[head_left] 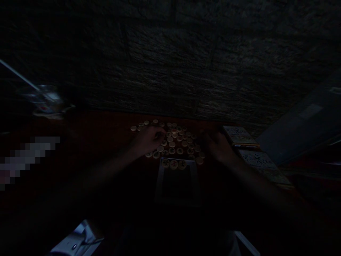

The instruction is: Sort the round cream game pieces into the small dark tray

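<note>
Many round wooden xiangqi pieces lie spread on the dark reddish table, several with characters facing up. My left hand is at the left side of the spread, its fingers curled in beside the pieces; anything in them is hidden. On the right side of the spread, my right hand points its fingers down close to the pieces, too dark to make out their grip. In front of me is a shallow rectangular box, with three character-marked pieces in a row along its far edge.
Two flat boxes with printed writing, a farther one and a nearer one, lie right of my right hand. A stone-block wall rises behind the table. A clear container stands at the left. A grey panel leans at the right.
</note>
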`<state>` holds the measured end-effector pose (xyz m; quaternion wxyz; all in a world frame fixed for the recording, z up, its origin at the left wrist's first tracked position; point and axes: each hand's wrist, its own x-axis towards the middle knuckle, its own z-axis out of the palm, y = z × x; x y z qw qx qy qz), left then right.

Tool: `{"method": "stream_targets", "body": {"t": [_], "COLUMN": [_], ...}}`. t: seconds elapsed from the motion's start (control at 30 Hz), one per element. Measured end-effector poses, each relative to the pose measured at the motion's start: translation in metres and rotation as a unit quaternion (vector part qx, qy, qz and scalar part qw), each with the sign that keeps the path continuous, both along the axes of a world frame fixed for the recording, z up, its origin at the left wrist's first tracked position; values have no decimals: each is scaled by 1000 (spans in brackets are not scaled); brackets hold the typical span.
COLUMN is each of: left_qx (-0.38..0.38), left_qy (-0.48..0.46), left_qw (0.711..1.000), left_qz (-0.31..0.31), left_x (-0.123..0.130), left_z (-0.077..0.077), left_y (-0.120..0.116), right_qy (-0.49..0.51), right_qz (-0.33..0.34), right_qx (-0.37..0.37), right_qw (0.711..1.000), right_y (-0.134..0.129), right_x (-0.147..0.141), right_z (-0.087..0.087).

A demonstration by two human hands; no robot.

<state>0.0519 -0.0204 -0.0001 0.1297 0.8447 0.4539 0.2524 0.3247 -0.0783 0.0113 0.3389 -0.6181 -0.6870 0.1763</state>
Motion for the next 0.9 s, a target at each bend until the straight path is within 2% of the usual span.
{"method": "stream_targets", "body": {"t": [0.23, 0.43, 0.67, 0.8, 0.9], "left_qx": [10, 35, 38, 39, 52], "left_qy": [-19, -26, -44, -47, -23], "left_qw": [1000, 998, 997, 998, 998], "left_qz": [12, 37, 43, 36, -5], "left_x": [-1, -4, -16, -20, -17], "left_z": [1, 6, 7, 9, 8], "left_y": [1, 3, 15, 19, 17], "right_qy": [-9, -34, -128, -139, -145], "right_qz": [-39, 68, 221, 233, 242], "right_qx": [59, 13, 55, 74, 83], "right_qw": [997, 997, 965, 960, 956], "right_y": [3, 3, -3, -3, -3], "right_x": [7, 2, -6, -5, -6], "right_z": [-2, -5, -11, -14, -10]}}
